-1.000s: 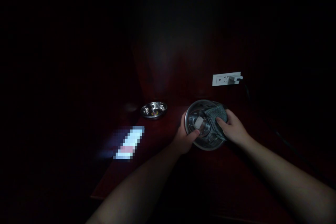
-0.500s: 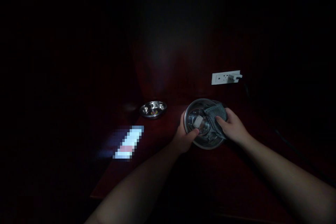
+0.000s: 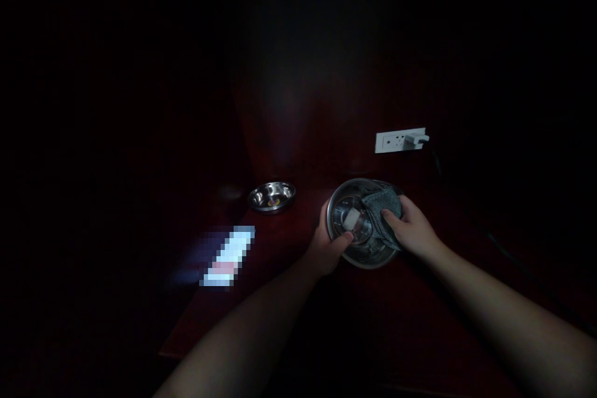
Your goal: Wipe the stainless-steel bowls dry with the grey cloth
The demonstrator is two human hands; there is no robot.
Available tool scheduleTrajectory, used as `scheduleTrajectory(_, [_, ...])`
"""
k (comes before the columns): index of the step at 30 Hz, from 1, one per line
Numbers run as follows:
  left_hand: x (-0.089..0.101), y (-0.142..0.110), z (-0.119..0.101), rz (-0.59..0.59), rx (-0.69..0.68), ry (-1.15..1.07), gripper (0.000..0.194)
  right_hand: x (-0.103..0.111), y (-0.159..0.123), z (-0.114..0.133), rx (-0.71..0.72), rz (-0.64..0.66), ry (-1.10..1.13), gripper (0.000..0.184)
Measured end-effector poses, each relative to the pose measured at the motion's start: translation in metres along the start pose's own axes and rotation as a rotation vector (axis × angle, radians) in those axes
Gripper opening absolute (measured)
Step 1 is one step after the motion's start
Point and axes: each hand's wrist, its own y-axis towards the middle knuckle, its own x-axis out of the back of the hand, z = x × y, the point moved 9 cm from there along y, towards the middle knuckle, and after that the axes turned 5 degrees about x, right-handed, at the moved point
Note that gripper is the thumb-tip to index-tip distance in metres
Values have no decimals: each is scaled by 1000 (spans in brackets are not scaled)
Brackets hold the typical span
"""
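Observation:
A shiny metal bowl (image 3: 368,257) is held tilted toward me above the dark red table. My left hand (image 3: 329,249) grips its left rim, thumb inside and fingers behind the wall. A whitish patch, like a label, shows on the bowl's bottom. On the right, my right hand (image 3: 410,227) is closed on a grey-green cloth (image 3: 381,208) draped over the bowl's right rim and against its inside. The fingers beneath the cloth are hidden.
A shallow metal dish (image 3: 273,197) stands on the red table (image 3: 275,249) to the left. Nearer me is a bright, pixelated rectangular patch (image 3: 228,258). A white wall socket (image 3: 400,140) holds a plug with a dark cord. Most surroundings are very dark.
The whole view has shifted slightly, so everything sits a little lower. Both hands keep their hold on the bowl and cloth, with hardly any other movement.

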Motion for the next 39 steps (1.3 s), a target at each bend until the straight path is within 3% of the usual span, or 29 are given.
scheduleTrajectory(14, [4,1,21,3,89,-119,71,-2,-1,1,10,17,-9,23])
scheduleTrajectory(39, [2,2,13,5,37,-81,70,0,0,-1,13,1,-6,24])
